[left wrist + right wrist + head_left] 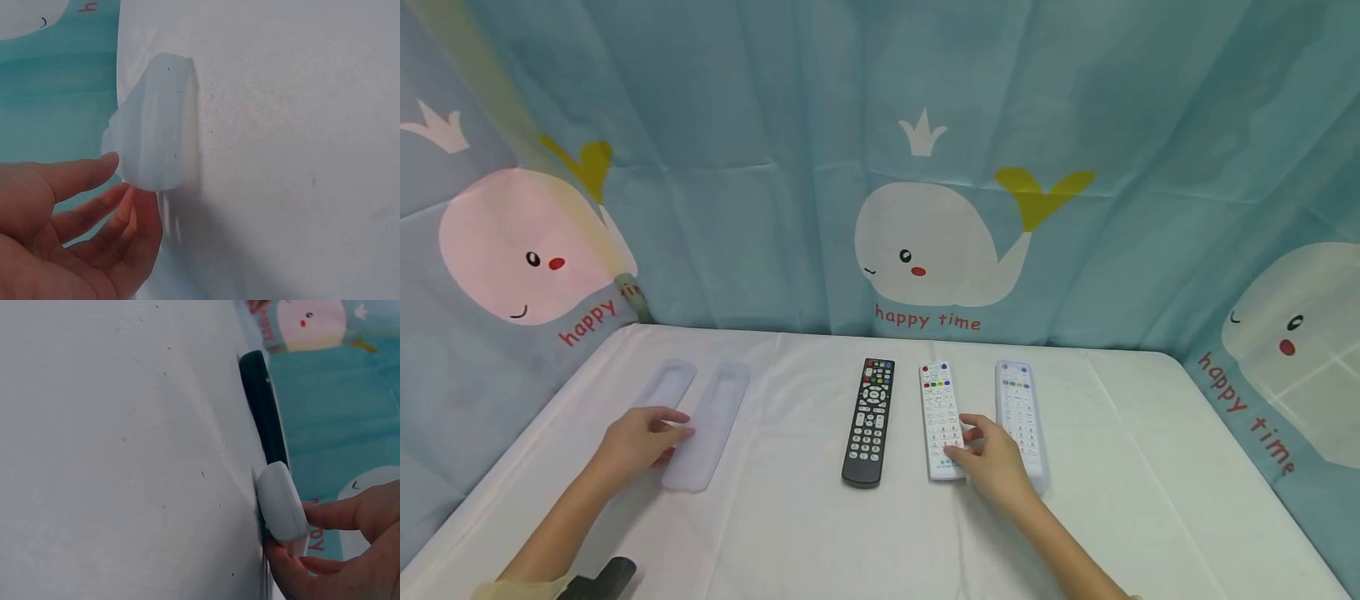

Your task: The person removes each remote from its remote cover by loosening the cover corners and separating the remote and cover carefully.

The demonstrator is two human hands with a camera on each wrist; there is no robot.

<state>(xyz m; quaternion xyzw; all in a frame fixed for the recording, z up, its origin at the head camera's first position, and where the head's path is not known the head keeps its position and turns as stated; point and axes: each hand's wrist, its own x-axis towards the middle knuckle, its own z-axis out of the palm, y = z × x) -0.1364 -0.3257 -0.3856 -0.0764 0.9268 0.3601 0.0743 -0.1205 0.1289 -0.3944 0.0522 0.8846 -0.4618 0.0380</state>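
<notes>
On the left of the table lie two translucent remote covers, a nearer one point(711, 437) and one farther left point(672, 381), the latter partly hidden by my left hand point(642, 442). My left thumb and fingers pinch the left edge of the nearer cover, whose end point(159, 125) shows in the left wrist view. With thumb on top and fingers along its right side, my right hand point(996, 462) grips the lower part of a white remote control point(938, 408). That remote's rounded end point(281, 503) shows tilted in the right wrist view.
A black remote control point(870, 417) lies in the middle of the white-covered table point(790, 533). Right of my right hand is another white remote point(1018, 400) in a translucent cover. A whale-print curtain point(737, 250) borders the table behind and at the sides. A dark object point(613, 577) shows by my left sleeve.
</notes>
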